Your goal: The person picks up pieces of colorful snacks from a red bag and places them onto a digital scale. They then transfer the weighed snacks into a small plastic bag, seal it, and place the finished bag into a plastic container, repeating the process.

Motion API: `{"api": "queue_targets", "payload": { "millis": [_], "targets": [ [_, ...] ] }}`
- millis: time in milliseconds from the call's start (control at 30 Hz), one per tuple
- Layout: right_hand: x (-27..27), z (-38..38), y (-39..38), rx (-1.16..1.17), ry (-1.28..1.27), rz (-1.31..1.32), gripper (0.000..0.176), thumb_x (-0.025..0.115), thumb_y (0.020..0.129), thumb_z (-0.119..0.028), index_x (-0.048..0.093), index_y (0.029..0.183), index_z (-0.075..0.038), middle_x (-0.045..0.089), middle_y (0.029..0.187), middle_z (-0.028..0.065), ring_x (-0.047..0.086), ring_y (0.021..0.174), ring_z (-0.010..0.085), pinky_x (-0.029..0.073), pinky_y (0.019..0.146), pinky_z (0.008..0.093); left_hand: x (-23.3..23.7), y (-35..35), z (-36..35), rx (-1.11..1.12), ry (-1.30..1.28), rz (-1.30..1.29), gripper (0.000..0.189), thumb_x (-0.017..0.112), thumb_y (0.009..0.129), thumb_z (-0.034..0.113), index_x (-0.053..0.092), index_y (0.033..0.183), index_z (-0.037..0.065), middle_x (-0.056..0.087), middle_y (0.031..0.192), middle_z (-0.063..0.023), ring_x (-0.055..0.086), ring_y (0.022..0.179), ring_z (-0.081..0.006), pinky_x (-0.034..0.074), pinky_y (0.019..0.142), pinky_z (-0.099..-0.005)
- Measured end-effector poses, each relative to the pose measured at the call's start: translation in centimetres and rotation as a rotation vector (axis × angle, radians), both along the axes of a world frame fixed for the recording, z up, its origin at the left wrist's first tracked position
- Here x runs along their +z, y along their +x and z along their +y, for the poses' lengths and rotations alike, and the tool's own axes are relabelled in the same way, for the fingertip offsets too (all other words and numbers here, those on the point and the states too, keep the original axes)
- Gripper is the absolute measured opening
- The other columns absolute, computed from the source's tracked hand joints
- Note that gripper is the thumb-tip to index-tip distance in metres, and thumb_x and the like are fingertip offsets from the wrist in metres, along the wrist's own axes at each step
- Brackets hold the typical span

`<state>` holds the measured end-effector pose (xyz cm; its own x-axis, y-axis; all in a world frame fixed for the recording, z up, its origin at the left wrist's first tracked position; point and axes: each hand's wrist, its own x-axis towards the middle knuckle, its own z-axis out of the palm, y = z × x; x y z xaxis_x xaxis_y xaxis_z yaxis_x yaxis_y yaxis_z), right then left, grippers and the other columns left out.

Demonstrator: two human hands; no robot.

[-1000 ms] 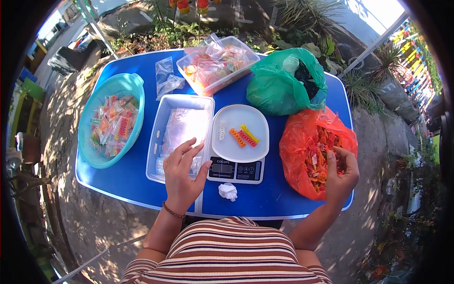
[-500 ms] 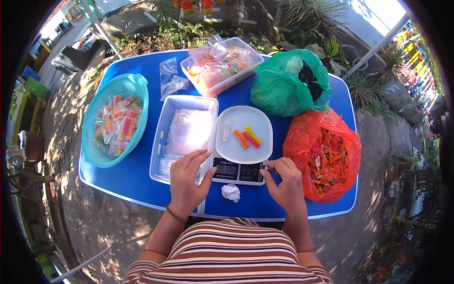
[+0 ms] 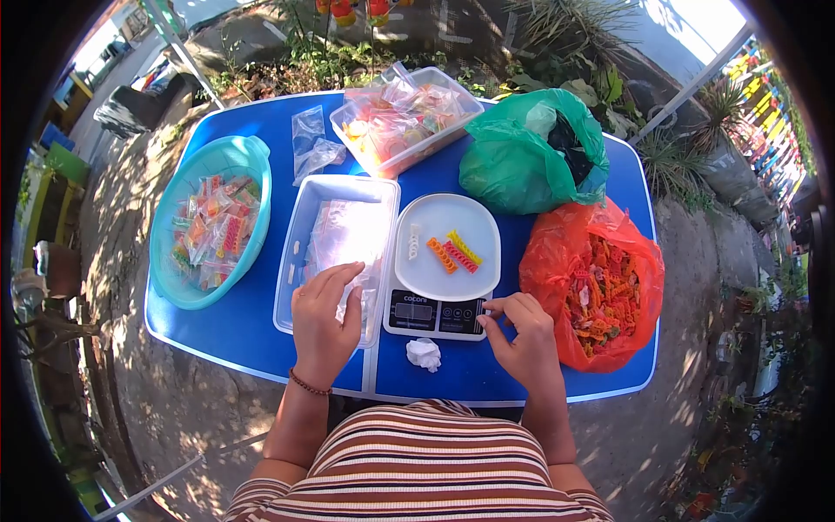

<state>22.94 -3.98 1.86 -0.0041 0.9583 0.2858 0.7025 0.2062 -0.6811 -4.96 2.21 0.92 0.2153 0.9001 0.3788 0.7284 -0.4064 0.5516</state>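
My left hand (image 3: 323, 324) hovers over the near end of a white plastic tray (image 3: 286, 261) that holds clear plastic bags (image 3: 335, 228); its thumb and fingers are apart, with nothing seen in them. At the right edge of a black-and-white kitchen scale (image 3: 435, 314), my right hand (image 3: 524, 337) rests with thumb and forefinger slightly apart at the corner, holding nothing visible. On the scale's white plate (image 3: 448, 283) lie several spiral-shaped pieces: an orange one (image 3: 442, 256), a red one (image 3: 461, 257), a yellow one (image 3: 464, 247) and a whitish one (image 3: 413, 243).
A turquoise basket (image 3: 162, 261) of filled packets stands at the left. Behind are loose clear bags (image 3: 315, 143) and a tub (image 3: 409, 163) of packets. To the right sit a green bag (image 3: 513, 165) and a red bag (image 3: 639, 322) of orange-red pieces. Crumpled white tissue (image 3: 424, 354) lies before the scale.
My left hand has drawn away from the scale's left edge, moving left over the white tray. My right hand has stayed at the scale's right edge.
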Motion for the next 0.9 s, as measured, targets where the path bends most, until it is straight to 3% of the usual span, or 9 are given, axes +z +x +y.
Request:
{"api": "queue_targets", "payload": {
  "millis": [167, 300, 500, 600, 633, 733, 800, 833, 900],
  "targets": [
    [-0.2, -0.1, -0.1, 0.013, -0.048, 0.035, 0.015, 0.077, 0.084, -0.003, 0.071, 0.097, 0.001, 0.065, 0.08, 0.0091, 0.06, 0.074, 0.024, 0.05, 0.069, 0.0365, -0.6, -2.9, 5.4, -0.109, -0.219, 0.303, 0.034, 0.072, 0.086, 0.007, 0.071, 0.119, 0.007, 0.072, 0.117, -0.0095, 0.066, 0.109, -0.0315, 0.051, 0.095, -0.044],
    [0.0, 0.0, -0.6, 0.039, -0.041, 0.062, 0.015, 0.077, 0.083, -0.003, 0.072, 0.096, 0.001, 0.066, 0.08, 0.0087, 0.06, 0.074, 0.0235, 0.05, 0.067, 0.0352, -1.9, -0.2, 6.3, -0.088, 0.011, 0.23, 0.033, 0.078, 0.083, 0.017, 0.073, 0.114, 0.009, 0.073, 0.116, -0.0075, 0.067, 0.107, -0.0295, 0.051, 0.094, -0.0442],
    [-0.3, -0.3, -0.5, 0.06, -0.059, 0.095, 0.014, 0.077, 0.083, -0.002, 0.073, 0.096, 0.0, 0.066, 0.081, 0.0083, 0.06, 0.074, 0.0231, 0.05, 0.065, 0.0345, 0.0, 0.1, 6.4, -0.071, -0.309, 0.556, 0.017, 0.074, 0.087, 0.016, 0.074, 0.102, 0.008, 0.076, 0.11, -0.0089, 0.071, 0.104, -0.0267, 0.05, 0.097, -0.0461],
    [-0.1, -0.1, -0.3, 0.057, -0.053, 0.109, 0.015, 0.077, 0.083, -0.003, 0.073, 0.097, 0.0, 0.068, 0.082, 0.0084, 0.061, 0.075, 0.023, 0.05, 0.066, 0.0343, -0.8, -0.6, 6.1, 0.015, 0.035, 0.102, 0.006, 0.071, 0.085, 0.008, 0.07, 0.091, 0.006, 0.076, 0.102, -0.0086, 0.071, 0.092, -0.0289, 0.05, 0.089, -0.0439],
    [-0.1, -0.1, -0.3, 0.062, -0.045, 0.108, 0.016, 0.077, 0.084, -0.003, 0.072, 0.098, 0.001, 0.068, 0.083, 0.0084, 0.061, 0.075, 0.0229, 0.05, 0.066, 0.0337, -0.4, -0.4, 5.8, 0.024, 0.189, -0.029, 0.003, 0.067, 0.088, 0.003, 0.064, 0.09, 0.003, 0.077, 0.102, -0.0124, 0.073, 0.086, -0.0233, 0.054, 0.078, -0.0386],
    [0.9, 0.3, -1.5, 0.046, -0.002, 0.229, 0.017, 0.076, 0.087, -0.005, 0.071, 0.102, 0.001, 0.071, 0.087, 0.0086, 0.064, 0.079, 0.0203, 0.052, 0.07, 0.0324, 1.2, 0.6, 2.5, -0.115, -0.318, -0.829, 0.004, 0.063, 0.094, 0.002, 0.059, 0.094, 0.001, 0.075, 0.107, -0.0178, 0.075, 0.09, -0.0203, 0.059, 0.071, -0.0328],
    [1.3, 0.4, -2.3, 0.101, -0.063, 0.379, 0.017, 0.075, 0.09, -0.006, 0.07, 0.104, 0.002, 0.072, 0.089, 0.0089, 0.066, 0.081, 0.0178, 0.053, 0.072, 0.0313, 2.9, 1.8, 0.6, -0.387, -0.865, -1.112, 0.006, 0.061, 0.099, 0.004, 0.057, 0.097, 0.001, 0.072, 0.113, -0.0205, 0.075, 0.096, -0.0215, 0.063, 0.073, -0.029],
    [1.3, 0.3, -2.5, 0.165, -0.142, 0.468, 0.017, 0.074, 0.092, -0.007, 0.07, 0.106, 0.002, 0.073, 0.089, 0.0092, 0.067, 0.081, 0.0165, 0.053, 0.072, 0.0307, 2.1, 2.2, 0.1, -0.472, -1.003, -1.104, 0.006, 0.062, 0.099, 0.005, 0.056, 0.099, 0.002, 0.07, 0.116, -0.0205, 0.074, 0.103, -0.0256, 0.066, 0.08, -0.0345],
    [0.3, 0.5, -2.2, 0.281, -0.224, 0.529, 0.017, 0.071, 0.097, -0.011, 0.07, 0.106, 0.003, 0.073, 0.086, 0.0091, 0.068, 0.077, 0.0123, 0.054, 0.069, 0.0286, -0.6, 2.9, -0.7, -0.538, -0.978, -1.067, 0.013, 0.064, 0.1, 0.009, 0.059, 0.109, 0.002, 0.071, 0.118, -0.0175, 0.072, 0.106, -0.02, 0.061, 0.087, -0.0335]
  ]
}}
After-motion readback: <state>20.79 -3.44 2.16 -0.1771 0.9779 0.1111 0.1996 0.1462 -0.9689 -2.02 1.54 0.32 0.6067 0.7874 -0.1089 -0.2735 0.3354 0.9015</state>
